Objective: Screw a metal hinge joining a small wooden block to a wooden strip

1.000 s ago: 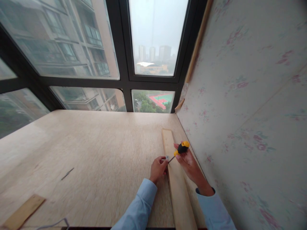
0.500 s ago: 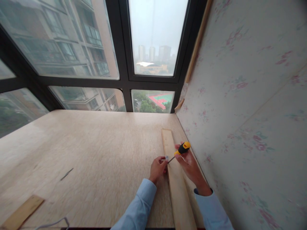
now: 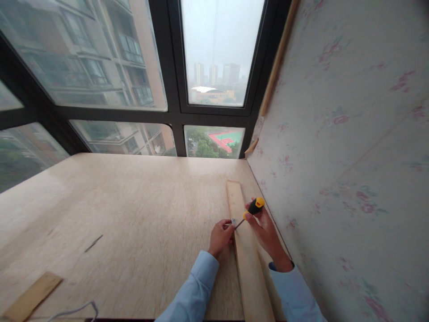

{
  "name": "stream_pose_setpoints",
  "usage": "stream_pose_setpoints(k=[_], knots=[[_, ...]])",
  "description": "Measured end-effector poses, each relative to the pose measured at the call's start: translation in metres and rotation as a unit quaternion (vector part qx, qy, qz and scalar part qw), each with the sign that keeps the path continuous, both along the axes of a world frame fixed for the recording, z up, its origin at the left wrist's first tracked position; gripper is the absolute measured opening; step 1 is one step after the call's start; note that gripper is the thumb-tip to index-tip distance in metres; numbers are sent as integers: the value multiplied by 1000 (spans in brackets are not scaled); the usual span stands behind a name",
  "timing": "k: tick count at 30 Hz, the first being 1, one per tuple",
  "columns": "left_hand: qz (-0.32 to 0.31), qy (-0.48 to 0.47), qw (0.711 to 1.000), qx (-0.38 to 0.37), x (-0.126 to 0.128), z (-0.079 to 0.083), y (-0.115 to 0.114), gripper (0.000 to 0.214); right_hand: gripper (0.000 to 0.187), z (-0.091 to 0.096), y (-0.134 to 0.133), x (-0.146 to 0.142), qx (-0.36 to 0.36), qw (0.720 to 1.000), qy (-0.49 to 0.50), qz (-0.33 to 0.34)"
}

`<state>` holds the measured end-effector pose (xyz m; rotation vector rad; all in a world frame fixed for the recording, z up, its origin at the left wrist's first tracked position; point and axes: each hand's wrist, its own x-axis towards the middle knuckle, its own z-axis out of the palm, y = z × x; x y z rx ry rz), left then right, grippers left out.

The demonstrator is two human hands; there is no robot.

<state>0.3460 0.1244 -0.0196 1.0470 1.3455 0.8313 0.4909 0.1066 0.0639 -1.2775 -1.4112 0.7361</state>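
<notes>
A long pale wooden board (image 3: 250, 264) lies lengthwise on the stone sill, close to the right wall. My right hand (image 3: 266, 228) is closed around a black and yellow screwdriver (image 3: 256, 205). Its thin shaft slants down and left, its tip meeting the board's left edge by my left fingertips. My left hand (image 3: 221, 236) is closed at that edge, thumb and fingers pinching a small metal bracket (image 3: 233, 221) against the board. Whether a screw sits under the tip is too small to make out.
To the left, a thin dark metal rod (image 3: 93, 243) lies on the sill (image 3: 140, 205). A short wooden piece (image 3: 32, 296) and a grey cable (image 3: 75, 309) are at the front left. Dark-framed windows (image 3: 174, 80) rise behind; a flowered wall (image 3: 342, 179) stands right.
The screwdriver handle and my right hand have shifted very slightly left. My left hand, the bracket and the board stay in place.
</notes>
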Motion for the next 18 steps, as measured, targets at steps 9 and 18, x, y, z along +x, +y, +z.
stream_pose_setpoints(k=[9, 18], knots=[[-2, 8, 1000, -1, 0, -3, 1, 36, 46, 4, -2, 5, -15, 1000, -2, 22], [0, 9, 1000, 4, 0, -1, 0, 34, 58, -3, 2, 0, 18, 1000, -10, -16]])
